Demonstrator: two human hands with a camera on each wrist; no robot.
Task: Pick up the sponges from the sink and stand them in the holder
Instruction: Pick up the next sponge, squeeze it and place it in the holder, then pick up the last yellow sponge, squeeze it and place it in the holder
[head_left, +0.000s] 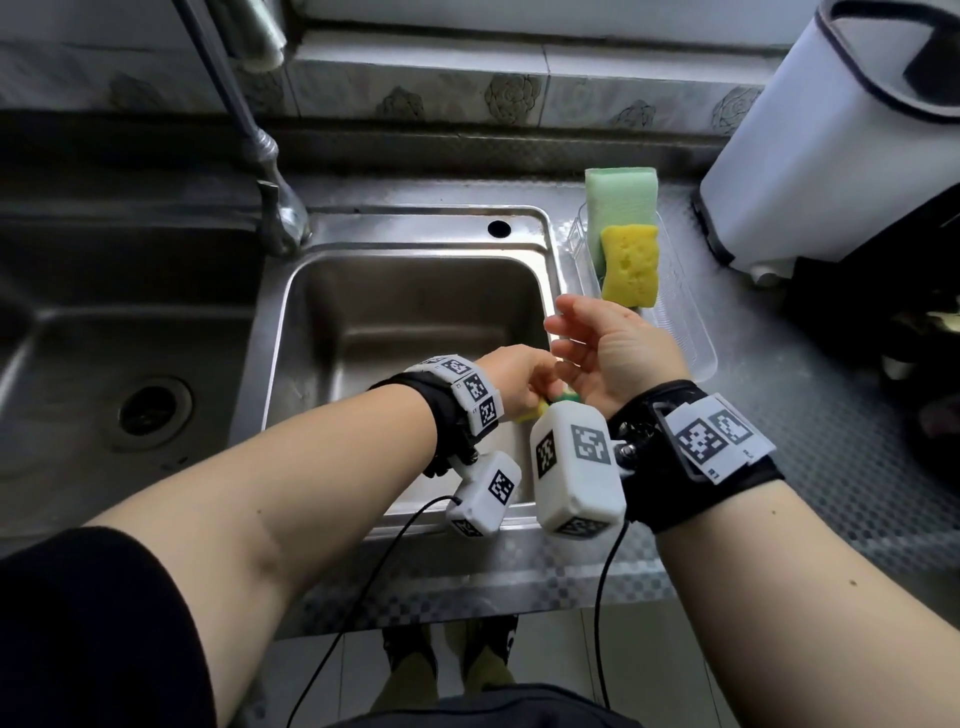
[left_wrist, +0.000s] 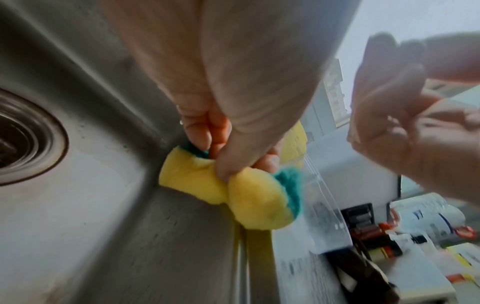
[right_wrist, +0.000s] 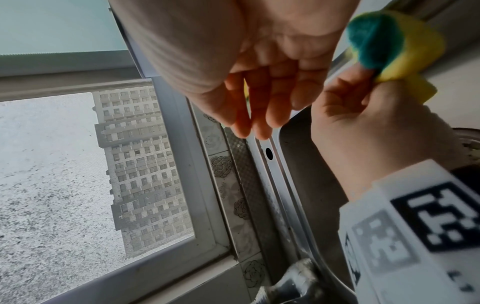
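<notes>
I am squeezing a yellow sponge with a teal scouring face (left_wrist: 233, 189) in my left hand (head_left: 511, 382), the fingers (left_wrist: 205, 127) curled round its middle so that the foam is bulging out on both sides of the grip; it is sitting low against the right wall of the sink (head_left: 291, 312), near the rim. My right hand (head_left: 615, 345) is hovering just beside it with the fingers spread and relaxed, holding nothing, palm turned toward the sponge. Judging by how far it is crushing, the sponge is light and very soft, possibly wet, so I am thinking a grip on the two broad faces nearer one end would be leaving the other end free to go down into the slot without folding. Beyond my hands, on the counter (head_left: 779, 395) to the right of the basin, the clear plastic holder (head_left: 698, 332) is already carrying a yellow sponge (head_left: 629, 262) and, behind it, a pale green sponge (head_left: 621, 200), both standing on edge. The nearer part of the holder is looking free, and I am judging that as the spot for this one. The sink rim and the holder's near wall are the edges to be clearing; the white appliance (head_left: 810, 135) on the far right is standing well apart.
</notes>
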